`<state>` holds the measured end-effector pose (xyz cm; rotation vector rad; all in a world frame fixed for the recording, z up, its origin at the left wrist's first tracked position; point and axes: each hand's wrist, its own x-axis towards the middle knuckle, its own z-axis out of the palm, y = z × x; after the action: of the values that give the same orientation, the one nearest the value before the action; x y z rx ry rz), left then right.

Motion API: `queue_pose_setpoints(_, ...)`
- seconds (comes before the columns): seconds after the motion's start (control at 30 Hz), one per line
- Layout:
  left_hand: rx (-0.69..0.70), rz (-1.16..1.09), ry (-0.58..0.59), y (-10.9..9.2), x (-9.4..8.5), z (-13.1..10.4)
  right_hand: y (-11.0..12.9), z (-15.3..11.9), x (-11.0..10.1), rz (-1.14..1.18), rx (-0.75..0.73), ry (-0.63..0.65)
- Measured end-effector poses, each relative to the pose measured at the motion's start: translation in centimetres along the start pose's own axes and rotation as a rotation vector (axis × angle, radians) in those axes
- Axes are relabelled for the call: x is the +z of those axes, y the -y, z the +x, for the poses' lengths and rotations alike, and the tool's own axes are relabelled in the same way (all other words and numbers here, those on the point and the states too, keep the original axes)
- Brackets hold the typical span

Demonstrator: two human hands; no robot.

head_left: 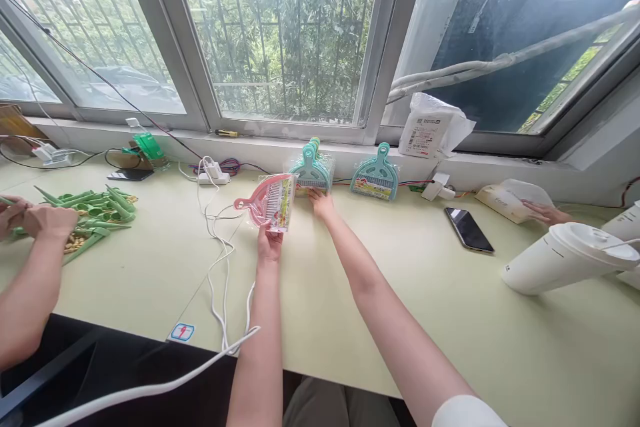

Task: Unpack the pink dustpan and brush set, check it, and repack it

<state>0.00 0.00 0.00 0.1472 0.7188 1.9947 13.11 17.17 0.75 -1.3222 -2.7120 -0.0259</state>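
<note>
Here, at the far left, a co-worker's hands (30, 219) are bunched together over a heap of green plastic pieces (93, 213) on the pale green table (450, 320). Behind them a dark phone (129, 175) lies flat, and white cables (220, 260) trail from a plug strip (214, 177) down to the table's near edge, passing a small sticker (182, 331).

The left hand (270, 243) holds up a pink dustpan set (267, 203) in clear wrapping, fingers pinching its lower edge; the set is lifted off the table, handle pointing left. The right hand (321, 203) reaches further back, fingertips touching the base of a stack of teal dustpan sets (311, 170) standing against the window sill; whether those fingers are spread or pressed together cannot be told. Another teal dustpan set (376, 180) stands just beside it.

Further right lie a white bag (433, 127) on the sill, a black phone (469, 230), another person's hand (547, 213) on a white packet (505, 200), and a white appliance (565, 267) on its side.
</note>
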Motion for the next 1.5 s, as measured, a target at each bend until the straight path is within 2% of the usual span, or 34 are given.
queue_pose_setpoints(0.17, 0.017, 0.057, -0.009, 0.1, -0.1, 0.0, 0.2, 0.6, -0.9, 0.008, -0.021, 0.042)
queue_pose_setpoints(0.37, 0.028, 0.051, -0.009, 0.1, -0.3, 0.2, -0.7, -1.5, -1.9, -0.081, -0.191, -0.119)
queue_pose_setpoints(0.5, 0.057, 0.056, -0.011, 0.0, -0.4, 0.4, -1.9, -3.8, -2.8, -0.031, -0.209, -0.206)
queue_pose_setpoints(0.6, 0.04, 0.002, -0.011, 0.0, -0.2, 0.1, -2.4, -7.1, -3.5, 0.095, -0.208, -0.274)
queue_pose_setpoints(0.77, -0.016, 0.003, 0.054, 0.6, 1.1, -1.2, -4.1, -16.1, -4.7, 0.339, -0.124, -0.386)
queue_pose_setpoints(0.9, -0.106, 0.115, 0.175, 2.4, 2.1, -2.8, -5.6, -22.7, -5.6, 0.441, 0.066, -0.574)
queue_pose_setpoints(1.0, -0.21, 0.286, 0.3, 3.9, 2.6, -4.8, -4.8, -25.4, -5.9, 0.466, 0.118, -0.665)
queue_pose_setpoints(1.17, -0.355, 0.473, 0.503, 5.4, 3.5, -9.5, -1.7, -26.7, -5.1, 0.425, 0.097, -0.663)
queue_pose_setpoints(1.27, -0.407, 0.567, 0.596, 6.5, 4.0, -11.3, -1.3, -27.4, -4.5, 0.414, 0.151, -0.705)
queue_pose_setpoints(1.4, -0.388, 0.61, 0.596, 8.4, 4.7, -11.4, -3.0, -28.5, -4.1, 0.474, 0.222, -0.786)
queue_pose_setpoints(1.5, -0.341, 0.624, 0.582, 9.8, 5.8, -10.5, -4.5, -28.2, -3.7, 0.628, 0.269, -0.755)
